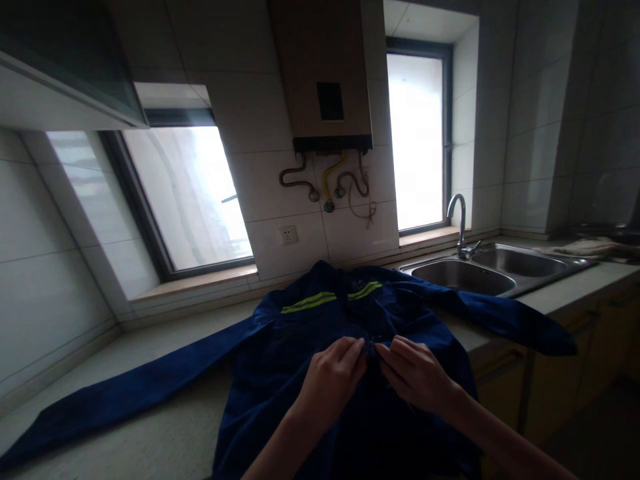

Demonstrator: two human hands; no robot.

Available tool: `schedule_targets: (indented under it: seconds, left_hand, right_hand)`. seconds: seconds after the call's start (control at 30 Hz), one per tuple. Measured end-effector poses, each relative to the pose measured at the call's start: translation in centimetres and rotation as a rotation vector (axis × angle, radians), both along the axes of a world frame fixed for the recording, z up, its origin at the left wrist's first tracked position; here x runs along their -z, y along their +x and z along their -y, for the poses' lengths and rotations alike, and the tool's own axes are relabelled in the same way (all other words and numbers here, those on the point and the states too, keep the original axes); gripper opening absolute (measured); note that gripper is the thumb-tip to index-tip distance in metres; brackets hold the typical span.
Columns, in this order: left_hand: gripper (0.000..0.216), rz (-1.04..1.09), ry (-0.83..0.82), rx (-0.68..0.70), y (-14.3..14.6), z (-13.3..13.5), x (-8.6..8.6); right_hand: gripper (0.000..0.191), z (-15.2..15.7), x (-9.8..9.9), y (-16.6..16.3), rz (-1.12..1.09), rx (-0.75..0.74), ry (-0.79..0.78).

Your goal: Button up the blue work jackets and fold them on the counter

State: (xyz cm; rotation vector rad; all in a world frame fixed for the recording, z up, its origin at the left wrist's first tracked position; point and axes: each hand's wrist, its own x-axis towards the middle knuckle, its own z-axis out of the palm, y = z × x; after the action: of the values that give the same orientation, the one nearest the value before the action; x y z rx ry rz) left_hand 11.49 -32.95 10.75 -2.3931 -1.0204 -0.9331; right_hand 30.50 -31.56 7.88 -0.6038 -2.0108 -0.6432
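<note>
Head view (only one here): there's a dark blue fabric work jacket with long sleeves (280, 373) spread across a pale, stone-look desk (165, 440), with its lower part right in front of the person. Left hand (336, 373) and right hand (417, 373) are nearly meeting at the middle of the front, each with fingertips pinched tight on a bit of the blue cloth. Can't make out a button or zip in there, way too dark and small.

As for how far along it is: I'd say the laying-out is done. One sleeve (135, 393) is stretched flat to the left; the other (530, 327) goes right, just by the two-basin steel sink (577, 265), its end out past the desk's edge. What's left, imo, is the front: there's a gap between the yellow-green striped band (309, 303) on one side of the chest and its match (364, 290) on the other. Below the hands it's all shadow, so I can't tell whether that part is joined.
</note>
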Motion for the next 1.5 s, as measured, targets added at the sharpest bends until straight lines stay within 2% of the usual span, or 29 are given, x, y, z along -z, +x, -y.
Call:
schedule_targets:
  seconds: [0.23,0.4,0.5,0.63,0.73,0.87,1.0,1.13,1.33,1.5]
  left_hand:
    - [0.023,-0.248,0.033,-0.043,0.2,-0.3,1.0]
    - [0.022,-0.019,0.041,0.028,-0.1,-0.5,0.6]
    - [0.025,0.087,0.032,0.099,-0.1,-0.6,0.3]
    - [0.029,0.082,-0.048,0.207,-0.2,-0.8,0.1]
    - [0.028,0.063,-0.111,0.214,-0.3,-0.8,0.0]
    - [0.024,0.044,-0.085,0.144,-0.3,-0.4,-0.3]
    - [0.023,-0.093,-0.041,0.069,-0.3,0.1,-0.7]
    - [0.025,-0.193,0.011,0.073,-0.3,0.2,-0.9]
    - [0.02,-0.152,-0.019,0.107,-0.4,0.0,-0.7]
    - [0.022,-0.195,0.03,0.114,-0.3,0.0,-0.5]
  right_hand:
    - [0.024,-0.8,0.7,0.5,0.105,-0.042,0.011]
    - [0.021,0.2,0.2,0.8,0.061,-0.006,-0.096]
    - [0.023,0.9,-0.2,0.9,-0.051,-0.062,-0.174]
    - [0.024,0.9,-0.3,0.7,-0.101,-0.119,-0.209]
    - [0.021,0.6,-0.1,0.5,-0.066,-0.104,-0.225]
    - [0.02,0.1,0.0,0.1,-0.014,-0.105,-0.196]
    - [0.021,0.1,0.0,-0.3,0.02,-0.135,-0.115]
    - [0.022,0.1,0.4,-0.4,0.009,-0.155,-0.075]
    - [0.019,-0.5,1.3,0.0,0.036,-0.136,-0.078]
    - [0.017,-0.5,0.9,0.3,0.022,-0.141,-0.074]
